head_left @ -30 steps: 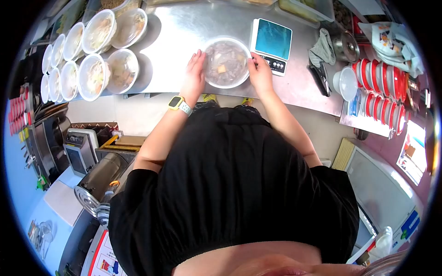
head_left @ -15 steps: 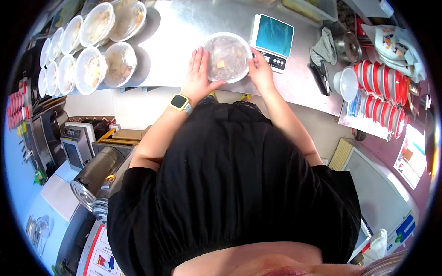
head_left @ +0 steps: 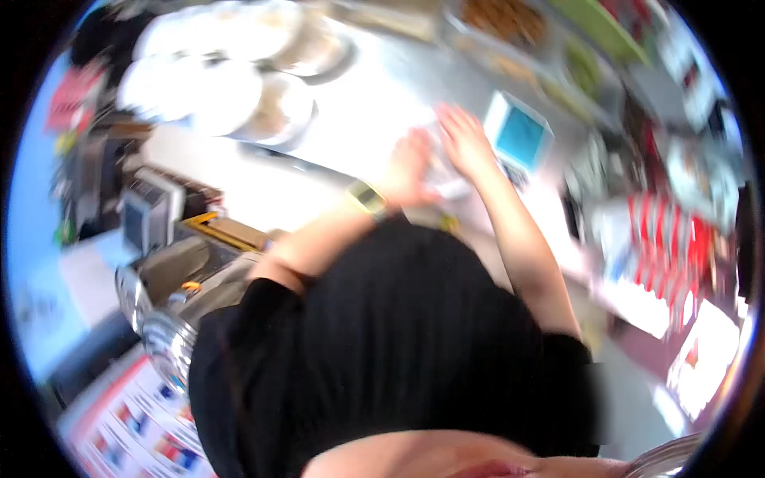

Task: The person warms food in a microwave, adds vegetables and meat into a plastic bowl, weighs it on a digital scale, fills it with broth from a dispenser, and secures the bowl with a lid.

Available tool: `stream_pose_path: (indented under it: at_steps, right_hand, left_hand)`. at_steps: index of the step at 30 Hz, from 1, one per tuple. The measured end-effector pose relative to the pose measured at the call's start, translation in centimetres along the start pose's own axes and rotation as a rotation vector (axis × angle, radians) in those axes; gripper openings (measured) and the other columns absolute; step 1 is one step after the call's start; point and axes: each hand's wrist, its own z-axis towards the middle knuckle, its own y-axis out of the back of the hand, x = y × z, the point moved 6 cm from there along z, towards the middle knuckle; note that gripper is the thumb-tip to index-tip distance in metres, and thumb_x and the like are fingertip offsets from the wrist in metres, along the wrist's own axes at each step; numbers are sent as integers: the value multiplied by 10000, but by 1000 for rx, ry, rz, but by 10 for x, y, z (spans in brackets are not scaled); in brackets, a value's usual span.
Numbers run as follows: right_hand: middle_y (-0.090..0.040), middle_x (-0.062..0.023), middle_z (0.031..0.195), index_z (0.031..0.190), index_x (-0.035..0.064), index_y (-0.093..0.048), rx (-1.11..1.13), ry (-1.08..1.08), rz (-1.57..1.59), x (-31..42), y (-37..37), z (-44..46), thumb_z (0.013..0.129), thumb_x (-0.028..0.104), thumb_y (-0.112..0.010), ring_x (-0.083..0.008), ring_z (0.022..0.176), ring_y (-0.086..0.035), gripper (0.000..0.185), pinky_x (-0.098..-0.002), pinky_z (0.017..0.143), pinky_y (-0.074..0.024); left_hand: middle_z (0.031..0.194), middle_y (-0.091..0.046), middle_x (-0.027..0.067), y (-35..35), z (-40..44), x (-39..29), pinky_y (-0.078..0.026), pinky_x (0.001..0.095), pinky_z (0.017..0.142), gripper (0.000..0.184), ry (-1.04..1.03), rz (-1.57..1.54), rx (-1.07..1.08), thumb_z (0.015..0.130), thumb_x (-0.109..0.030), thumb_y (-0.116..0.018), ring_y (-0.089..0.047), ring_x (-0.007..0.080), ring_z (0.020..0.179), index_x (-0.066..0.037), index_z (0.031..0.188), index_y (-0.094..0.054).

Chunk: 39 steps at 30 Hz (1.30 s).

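The head view is smeared by motion. My left hand [head_left: 410, 169], below the yellow watch on that wrist, is at the left side of a pale round container [head_left: 453, 188]. My right hand [head_left: 466, 143] lies over the container's upper right part, its fingers stretched out. Most of the container is hidden between and under my hands, and its contents cannot be made out. Just right of my right hand is the scale [head_left: 522, 135] with a blue-green top. The fingers of my left hand are too blurred to read.
Several filled round containers [head_left: 283, 107] stand in two rows at the upper left of the metal table [head_left: 382, 60]. Food trays [head_left: 502, 24] line the back. Stacked red-and-white items [head_left: 665, 239] are at the right. A dark screen device [head_left: 143, 219] is at the left.
The whole view has turned and blurred. My right hand has moved from the container's right edge to over it. The container is now largely covered.
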Motion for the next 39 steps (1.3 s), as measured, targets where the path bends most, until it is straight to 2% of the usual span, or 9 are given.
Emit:
stream_pose_path:
  at_steps: [3,11,13,17,19,20,22,26,39]
  right_hand:
    - [-554,-96,1315,1240,122,-592,131,58,-62,26,-12,27,883,257,-528,-320,1246,-474,388,-464,1058,-337]
    - [-622,-117,1196,1116,88,-656,170,85,101,19,-12,50,886,202,-522,-327,1125,-561,290,-389,975,-424]
    - [-653,-152,1114,1094,62,-660,369,-111,284,-5,-19,55,886,195,-549,-298,1039,-615,271,-353,887,-476]
    - [-675,-69,845,1045,29,-667,557,-301,664,-34,-49,63,875,139,-617,-142,759,-616,208,-273,716,-490]
    - [-660,-37,861,1020,28,-665,657,-380,643,-28,-42,69,877,143,-619,-125,774,-596,189,-269,728,-483]
    - [-644,-5,876,995,26,-664,758,-463,619,-25,-40,69,880,147,-620,-107,790,-576,172,-265,740,-477]
    - [-643,-5,864,979,27,-661,785,-438,637,-29,-45,76,881,152,-624,-108,777,-571,163,-263,725,-474]
    - [-635,1,842,983,27,-659,901,-551,840,-33,-54,71,894,174,-625,-110,759,-570,175,-257,705,-470]
    - [-580,42,757,1050,35,-628,466,-679,1003,-87,-35,-24,928,148,-573,-54,583,-480,175,-209,509,-380]
  left_hand:
    - [1448,-266,319,21,-5,-2,-194,490,1140,1120,-34,-79,-94,634,-524,-760,-249,443,1368,106,1403,-244]
    - [1469,-242,305,29,-13,-10,-188,475,1141,1160,43,78,-117,663,-634,-668,-221,413,1395,119,1414,-204]
    - [1472,-235,305,32,-13,-10,-190,475,1140,1140,46,85,-111,676,-610,-674,-220,413,1395,112,1419,-199]
    - [1351,-432,272,33,10,26,-358,456,1031,802,94,-142,-323,763,-415,-666,-458,388,1217,71,1337,-387]
    - [1063,-630,212,12,27,83,-471,424,866,488,545,-616,-323,788,-320,-660,-608,315,986,14,1137,-586]
    - [1063,-630,212,16,32,93,-471,424,866,488,543,-613,-327,788,-320,-660,-608,315,986,14,1137,-586]
    - [889,-662,107,8,46,94,-493,331,728,264,521,-755,106,850,-216,-603,-610,191,791,-17,1018,-646]
    - [842,-646,60,-10,51,104,-478,316,718,232,598,-967,259,866,-199,-577,-568,147,774,-20,997,-647]
    - [952,-665,188,-22,41,92,-486,382,802,284,675,-637,-23,906,-234,-519,-636,293,893,8,1012,-626]
